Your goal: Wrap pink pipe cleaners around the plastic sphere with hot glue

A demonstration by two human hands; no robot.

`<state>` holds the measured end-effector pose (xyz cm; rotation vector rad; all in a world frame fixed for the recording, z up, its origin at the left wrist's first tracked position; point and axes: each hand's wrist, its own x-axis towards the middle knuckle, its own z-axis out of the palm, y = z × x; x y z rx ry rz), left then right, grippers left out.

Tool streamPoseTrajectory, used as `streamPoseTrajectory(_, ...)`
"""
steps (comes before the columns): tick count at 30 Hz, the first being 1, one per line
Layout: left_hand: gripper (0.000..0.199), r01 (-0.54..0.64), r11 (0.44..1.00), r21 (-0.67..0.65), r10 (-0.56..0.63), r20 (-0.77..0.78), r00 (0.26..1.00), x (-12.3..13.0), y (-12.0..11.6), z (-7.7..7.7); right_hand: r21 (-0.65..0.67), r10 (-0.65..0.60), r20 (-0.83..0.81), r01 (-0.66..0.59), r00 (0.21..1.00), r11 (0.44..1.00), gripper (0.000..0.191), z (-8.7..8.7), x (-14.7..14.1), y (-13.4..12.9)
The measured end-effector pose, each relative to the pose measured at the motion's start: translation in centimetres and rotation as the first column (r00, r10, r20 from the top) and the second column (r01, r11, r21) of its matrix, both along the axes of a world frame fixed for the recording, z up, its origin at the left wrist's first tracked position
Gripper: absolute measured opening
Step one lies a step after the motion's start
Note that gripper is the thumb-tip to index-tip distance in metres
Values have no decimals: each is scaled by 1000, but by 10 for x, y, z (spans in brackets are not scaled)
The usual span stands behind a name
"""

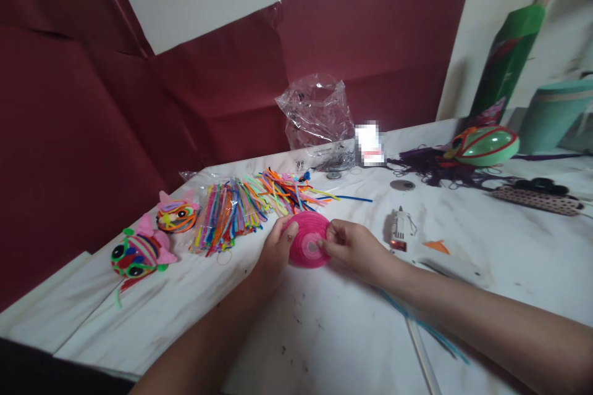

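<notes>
1. Here, a pink round coil [306, 239] sits right between both hands, just above the white table [324, 333].
2. The left hand [277, 253] grips its left edge; the right hand [354, 249] pinches its right side. Both are equally close.
3. Colorful fuzzy sticks [245, 207] lie just behind, a glue gun [402, 229] to the right.
4. A dark red wall [92, 136] stands behind.

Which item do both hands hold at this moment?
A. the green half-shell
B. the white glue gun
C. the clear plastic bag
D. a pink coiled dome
D: the left hand and right hand both grip the pink coiled dome over the table; the glue gun lies untouched beside them.
</notes>
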<state>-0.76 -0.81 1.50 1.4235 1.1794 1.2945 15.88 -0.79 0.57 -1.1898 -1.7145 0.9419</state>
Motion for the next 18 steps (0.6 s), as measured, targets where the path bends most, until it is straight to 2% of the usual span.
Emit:
streamPoseTrajectory(11, 42, 3, 1000, 24, -3, -16, 1000, 2, -5, 6, -6, 7, 11, -7, 1000, 1000, 20, -2, 0, 2)
streamPoseTrajectory(15, 31, -70, 995, 74, 69, 13, 998, -1, -8, 13, -4, 4, 13, -4, 1000, 1000, 20, -2, 1, 1)
streamPoseTrajectory(18, 22, -119, 991, 65, 116, 48, 992, -2, -6, 12, 5, -1, 19, 1, 1000, 1000, 19, -1, 1, 1)
